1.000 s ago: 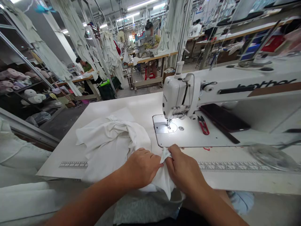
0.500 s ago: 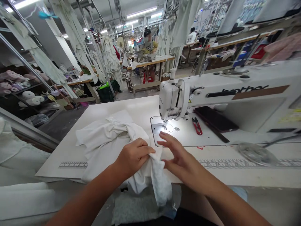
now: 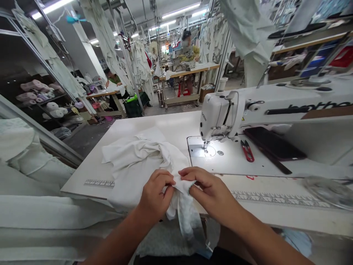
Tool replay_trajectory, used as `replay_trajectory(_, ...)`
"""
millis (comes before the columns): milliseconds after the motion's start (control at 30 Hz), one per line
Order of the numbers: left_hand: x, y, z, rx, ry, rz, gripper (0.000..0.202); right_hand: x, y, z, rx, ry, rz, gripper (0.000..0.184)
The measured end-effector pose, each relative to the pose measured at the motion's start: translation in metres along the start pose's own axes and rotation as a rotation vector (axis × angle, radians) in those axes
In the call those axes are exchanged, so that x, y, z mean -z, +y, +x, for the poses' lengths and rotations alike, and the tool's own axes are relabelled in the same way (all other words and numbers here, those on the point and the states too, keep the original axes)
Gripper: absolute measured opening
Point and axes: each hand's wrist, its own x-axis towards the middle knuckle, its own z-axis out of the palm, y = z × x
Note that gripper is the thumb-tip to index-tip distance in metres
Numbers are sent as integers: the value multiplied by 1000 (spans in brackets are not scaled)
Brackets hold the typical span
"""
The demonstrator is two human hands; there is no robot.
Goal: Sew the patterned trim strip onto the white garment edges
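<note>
A crumpled white fabric piece (image 3: 138, 158) lies on the white sewing table (image 3: 171, 127), with one end hanging over the front edge. My left hand (image 3: 156, 193) pinches a fold of that fabric near the table's front edge. My right hand (image 3: 205, 187) is closed on the same fold, its fingertips almost meeting the left hand's. Behind the hands stands a white sewing machine (image 3: 248, 110); its lit needle plate (image 3: 205, 151) is bare, a short way beyond my right hand.
Red thread snips (image 3: 247, 151) and a dark phone (image 3: 273, 143) lie on the machine bed. A printed ruler strip (image 3: 99, 183) runs along the table's front. Shelves with fabric rolls (image 3: 46, 106) stand left. Other people work at tables further back, among hanging white garments.
My right hand, open half a second ago, has closed on the fabric fold again next to my left hand. The camera view has shifted slightly.
</note>
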Motion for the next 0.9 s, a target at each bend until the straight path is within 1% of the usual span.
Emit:
replay_trajectory(33, 0, 1, -1, 22, -3, -9, 18, -2, 1, 0, 1, 4, -3, 16)
replay_trajectory(100, -1, 5, -7, 76, 32, -14, 19, -5, 2, 0, 17, 36, -25, 16)
replay_trajectory(200, -7, 18, -23, 116, 142, 18, 21, -10, 3, 3, 72, 131, -105, 13)
replay_trajectory(233, -10, 23, -29, 124, 169, 21, 26, -12, 3, 4, 91, 155, -146, 11)
replay_trajectory(267, -14, 27, -36, 145, 182, 14, 36, -14, 2, 5, 109, 171, -192, 10)
replay_trajectory(333, -22, 30, -45, 233, 207, -29, 59, -18, 1, 6, 158, 183, -288, 12)
replay_trajectory(367, -24, 30, -48, 288, 225, -57, 65, -20, 1, 6, 186, 180, -329, 11)
replay_trajectory(400, -26, 29, -49, 343, 246, -88, 65, -21, 0, 6, 217, 171, -361, 10)
replay_trajectory(467, -25, 25, -49, 431, 253, -152, 52, -22, 1, 4, 268, 126, -408, 15)
replay_trajectory(500, -23, 23, -48, 469, 229, -179, 42, -21, 1, 4, 274, 93, -428, 17)
replay_trajectory(567, -16, 20, -46, 546, 144, -202, 22, -18, 0, 3, 249, 29, -457, 20)
replay_trajectory(633, -9, 19, -45, 618, 73, -203, 10, -13, -3, 5, 188, -28, -474, 20)
replay_trajectory(700, -4, 20, -45, 672, 47, -236, 7, -8, -8, 7, 113, -102, -475, 19)
replay_trajectory(800, 0, 20, -45, 693, 23, -326, 10, 0, -17, 11, 35, -205, -454, 17)
replay_trajectory(900, 0, 21, -45, 679, -5, -375, 12, 3, -22, 14, -8, -239, -427, 17)
